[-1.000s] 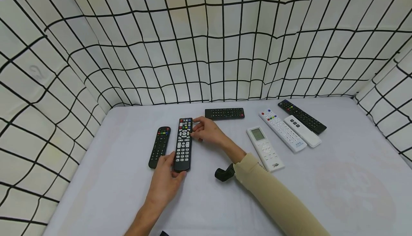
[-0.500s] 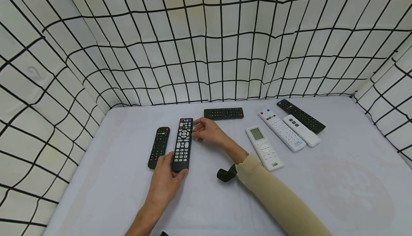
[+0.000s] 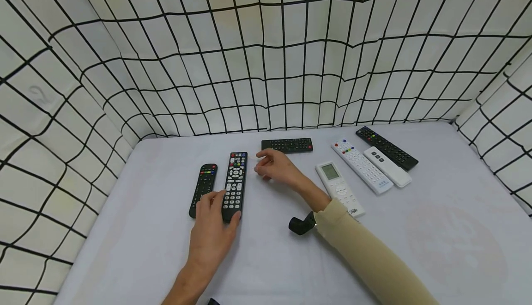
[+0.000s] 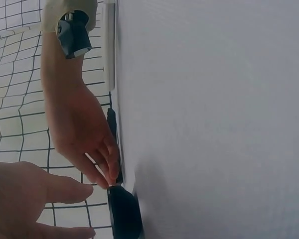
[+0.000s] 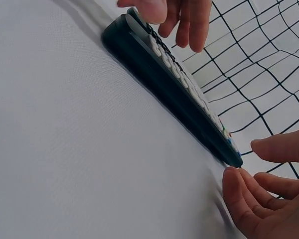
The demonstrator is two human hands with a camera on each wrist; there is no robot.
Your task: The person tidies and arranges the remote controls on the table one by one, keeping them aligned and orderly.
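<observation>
A black remote control with white buttons (image 3: 234, 182) lies face up on the white table, its top pointing away. Over its lower end hovers my left hand (image 3: 212, 231), thumb and fingers spread. In the left wrist view a gap shows between that hand's fingers (image 4: 70, 189) and the remote. My right hand (image 3: 278, 168) is beside the remote's upper end, fingers loosely bent and holding nothing. The right wrist view has its fingertips close to the remote's tip (image 5: 234, 158); contact there is unclear. A second black remote (image 3: 204, 182) lies just left, partly hidden by my left hand.
Another black remote (image 3: 287, 145) lies crosswise at the back. On the right are a white remote with a screen (image 3: 338, 187), a white multi-button remote (image 3: 361, 166), a small white remote (image 3: 387, 166) and a black remote (image 3: 386, 148). A black-gridded white screen (image 3: 266, 64) encloses the table.
Both hands have let go of the white-buttoned remote, which stays on the table. My right hand has moved a little right; my left hand has lifted slightly with its fingers spreading.
</observation>
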